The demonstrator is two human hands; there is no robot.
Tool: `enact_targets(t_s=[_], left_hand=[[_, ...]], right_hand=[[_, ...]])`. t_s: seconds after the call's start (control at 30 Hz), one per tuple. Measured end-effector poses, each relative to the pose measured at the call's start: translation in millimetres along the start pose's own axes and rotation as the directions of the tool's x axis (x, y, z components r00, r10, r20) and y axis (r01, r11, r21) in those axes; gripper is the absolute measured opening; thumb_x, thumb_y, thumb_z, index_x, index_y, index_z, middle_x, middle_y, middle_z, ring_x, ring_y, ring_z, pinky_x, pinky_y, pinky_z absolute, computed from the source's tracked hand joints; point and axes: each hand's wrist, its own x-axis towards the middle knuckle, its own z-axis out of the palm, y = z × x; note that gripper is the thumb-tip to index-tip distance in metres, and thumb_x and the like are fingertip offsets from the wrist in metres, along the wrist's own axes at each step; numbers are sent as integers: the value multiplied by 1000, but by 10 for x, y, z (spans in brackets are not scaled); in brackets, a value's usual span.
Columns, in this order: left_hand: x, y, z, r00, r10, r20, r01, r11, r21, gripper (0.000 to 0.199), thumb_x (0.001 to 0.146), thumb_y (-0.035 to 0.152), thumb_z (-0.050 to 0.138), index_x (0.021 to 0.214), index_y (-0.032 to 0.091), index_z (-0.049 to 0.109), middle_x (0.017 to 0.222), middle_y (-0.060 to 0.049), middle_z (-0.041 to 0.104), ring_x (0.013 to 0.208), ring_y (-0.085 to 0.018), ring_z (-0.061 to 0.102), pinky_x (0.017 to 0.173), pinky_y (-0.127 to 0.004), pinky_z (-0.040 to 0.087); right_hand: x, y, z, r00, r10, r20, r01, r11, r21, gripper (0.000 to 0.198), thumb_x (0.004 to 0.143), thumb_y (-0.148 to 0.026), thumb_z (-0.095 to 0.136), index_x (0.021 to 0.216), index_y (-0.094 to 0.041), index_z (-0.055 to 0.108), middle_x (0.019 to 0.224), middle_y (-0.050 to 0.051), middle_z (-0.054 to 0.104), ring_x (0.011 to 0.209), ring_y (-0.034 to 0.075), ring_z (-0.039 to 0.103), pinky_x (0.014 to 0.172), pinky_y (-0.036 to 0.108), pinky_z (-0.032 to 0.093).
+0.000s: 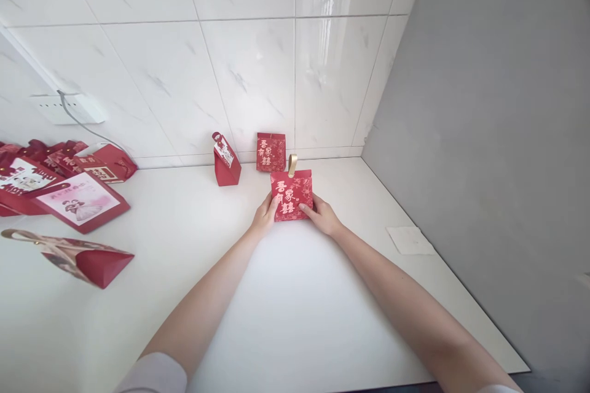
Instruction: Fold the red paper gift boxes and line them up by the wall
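A: Fingers?
B: Left hand point(264, 214): narrow grip, thumb along the left edge of the red bag point(290, 195). Right hand point(325, 216): narrow too, thumb on the bag's front, other fingers mostly hidden. Bag's upright between them, gold loop point(292, 165) up, mid white table point(299, 307). Can't tell if its base touches down.
A: Counts, left to right?
B: Pile point(27, 179) far left: overlapped, can't count. One pink-label box point(82, 201) at its front, one loop-handled bag point(94, 261) lying nearer. Then one standing box point(227, 166), one rear bag point(270, 153).
A: Around?
B: Socket point(69, 109) with one cable point(87, 128), above pile. Held bag slightly overlaps the rear bag's lower corner. White sheet point(410, 241) near right edge; grey panel point(474, 135) blocks that side.
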Motion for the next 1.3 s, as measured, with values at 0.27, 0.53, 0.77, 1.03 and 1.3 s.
enact_targets(t_s=[0.27, 0.53, 0.77, 1.03, 1.3], left_hand=[[-36, 1, 40, 1000, -22, 2, 22, 998, -59, 59, 96, 59, 31, 136, 20, 50, 141, -6, 55, 130, -22, 51, 112, -35, 39], [-37, -7, 55, 999, -33, -18, 33, 999, 14, 57, 95, 62, 32, 127, 21, 53, 132, -7, 62, 120, -23, 57, 101, -33, 45], [-7, -15, 65, 998, -55, -17, 55, 998, 35, 55, 95, 61, 30, 127, 23, 52, 129, -6, 63, 117, -22, 58, 98, -33, 45], [-10, -30, 38, 997, -80, -16, 81, 996, 44, 50, 95, 60, 32, 116, 21, 55, 117, -5, 67, 106, -21, 62, 92, -32, 47], [-28, -64, 14, 994, -97, 46, 98, 995, -8, 45, 96, 56, 36, 120, 23, 54, 126, -6, 64, 105, -22, 62, 91, -33, 47]], right_hand=[[-45, 71, -31, 1000, -4, 9, 5, 999, -43, 49, 93, -55, 46, 132, -26, 53, 131, 6, 63, 118, 27, 59, 100, 42, 44], [-9, 114, -87, 999, 13, 30, -12, 1000, -27, 50, 92, -55, 49, 130, -23, 55, 129, 8, 64, 116, 27, 60, 101, 43, 44], [63, 170, -139, 996, 64, 57, -67, 996, 56, 51, 89, -55, 55, 127, -21, 57, 129, 8, 64, 113, 25, 62, 99, 40, 47], [81, 128, -142, 993, 97, 73, -103, 991, 82, 51, 89, -54, 56, 128, -21, 55, 129, 9, 64, 115, 27, 62, 99, 42, 47], [73, 165, -174, 980, 144, 136, -170, 965, 202, 50, 88, -52, 60, 129, -23, 54, 133, 8, 61, 116, 27, 61, 99, 42, 50]])
